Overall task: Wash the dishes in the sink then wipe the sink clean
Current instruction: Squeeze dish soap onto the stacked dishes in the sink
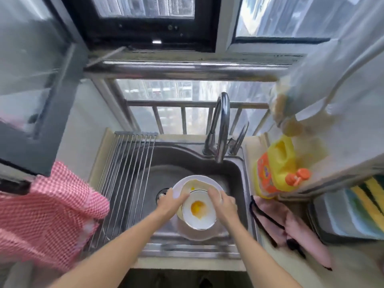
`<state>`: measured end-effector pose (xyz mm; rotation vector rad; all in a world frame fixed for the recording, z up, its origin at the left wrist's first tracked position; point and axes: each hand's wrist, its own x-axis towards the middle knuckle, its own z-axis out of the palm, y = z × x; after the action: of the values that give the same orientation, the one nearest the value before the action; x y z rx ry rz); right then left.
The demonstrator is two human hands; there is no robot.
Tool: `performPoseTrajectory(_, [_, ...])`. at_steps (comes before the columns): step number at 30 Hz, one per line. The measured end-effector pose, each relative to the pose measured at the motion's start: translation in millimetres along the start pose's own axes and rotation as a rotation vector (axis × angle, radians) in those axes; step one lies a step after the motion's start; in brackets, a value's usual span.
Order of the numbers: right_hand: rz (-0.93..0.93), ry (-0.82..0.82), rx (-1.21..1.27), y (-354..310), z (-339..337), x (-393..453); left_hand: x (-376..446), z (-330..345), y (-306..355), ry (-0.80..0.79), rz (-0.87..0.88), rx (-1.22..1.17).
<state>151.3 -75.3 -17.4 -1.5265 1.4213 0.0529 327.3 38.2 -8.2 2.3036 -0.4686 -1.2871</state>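
White bowl (199,213), soiled with yellow-orange residue, sits over the basin of the steel sink (234,177), stacked on a white plate (197,181) behind and beneath it. Left hand (172,202) grips the bowl's left rim, fingers curled over the edge; right hand (223,202) clamps the right rim likewise, apparently to lift or steady it for washing. Faucet (222,125) shows no water running. Detergent bottle (276,169) stands right of the sink; drying rack (124,175) spans the left side.
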Motion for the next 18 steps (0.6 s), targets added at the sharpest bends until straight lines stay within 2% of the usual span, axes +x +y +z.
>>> performPoseTrajectory(7, [0.030, -0.119, -0.052, 28.9, 29.0, 73.0, 56.3, 18.6, -19.2, -0.043, -0.097, -0.066])
performPoseTrajectory(18, [0.032, -0.103, -0.035, 72.4, 56.7, 117.0, 101.0, 52.9, -55.5, -0.116, -0.134, -0.210])
